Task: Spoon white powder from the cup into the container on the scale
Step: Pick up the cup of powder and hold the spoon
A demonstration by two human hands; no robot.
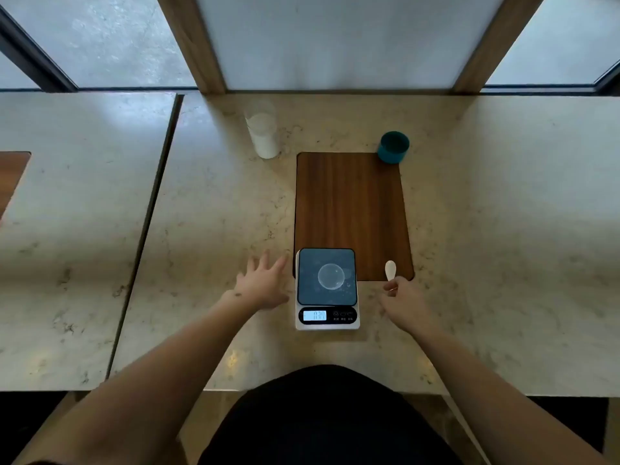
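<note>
A clear plastic cup [262, 130] part-filled with white powder stands at the back of the marble table. A small clear round container [331, 276] sits in the middle of the dark platform of a kitchen scale [327, 315], whose display is lit. My right hand [401, 297] is just right of the scale, fingers closed on the handle of a white spoon [390, 269] whose bowl points away from me. My left hand [265, 281] hovers just left of the scale, fingers spread, holding nothing.
A wooden board [352, 203] lies behind the scale, which overlaps its near left corner. A teal cup [393, 147] stands at the board's far right corner. A seam [147, 223] splits this table from another on the left. Windows run along the back.
</note>
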